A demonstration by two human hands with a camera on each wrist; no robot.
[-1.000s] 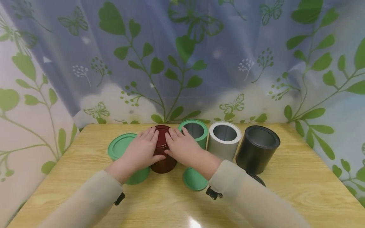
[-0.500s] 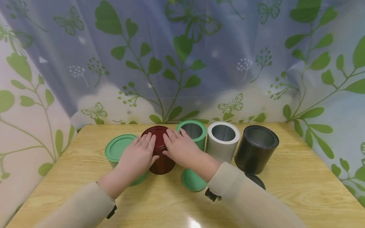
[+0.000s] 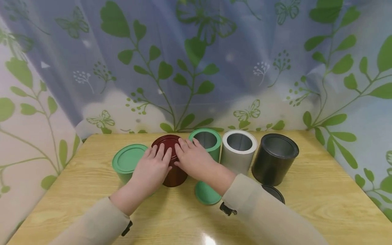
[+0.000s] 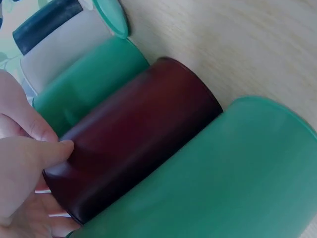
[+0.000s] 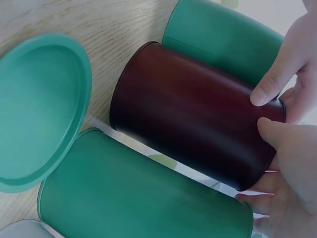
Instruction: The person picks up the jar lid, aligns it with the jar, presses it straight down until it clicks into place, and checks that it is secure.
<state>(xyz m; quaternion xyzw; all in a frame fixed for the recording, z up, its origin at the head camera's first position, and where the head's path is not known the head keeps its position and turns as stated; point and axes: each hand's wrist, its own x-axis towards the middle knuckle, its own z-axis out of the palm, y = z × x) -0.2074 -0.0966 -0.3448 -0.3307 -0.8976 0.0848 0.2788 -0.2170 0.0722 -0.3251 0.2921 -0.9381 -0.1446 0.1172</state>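
Both hands rest on a dark red can [image 3: 176,177] whose top is covered by a matching red lid [image 3: 166,140]. My left hand [image 3: 150,170] lays its extended fingers on the lid's left side. From the right, my right hand [image 3: 196,158] presses its fingers on the lid. In the left wrist view a thumb [image 4: 57,151] touches the can's side just below the top edge. Both thumbs meet the can wall [image 5: 198,114] in the right wrist view. A lidded green can [image 3: 128,159] stands close on the left, partly hidden by the left hand and forearm.
Right of the red can stand a topless green can [image 3: 217,149], a whitish can [image 3: 235,165] and a black can [image 3: 272,170]. A green lid [image 3: 208,193] and a black lid [image 3: 275,194], half hidden by the right sleeve, lie on the wooden table [image 3: 180,217].
My left hand has slid slightly back toward the lid's near left edge, and its fingers are spread wider. My right hand stays on the lid. The head view has shifted a little.
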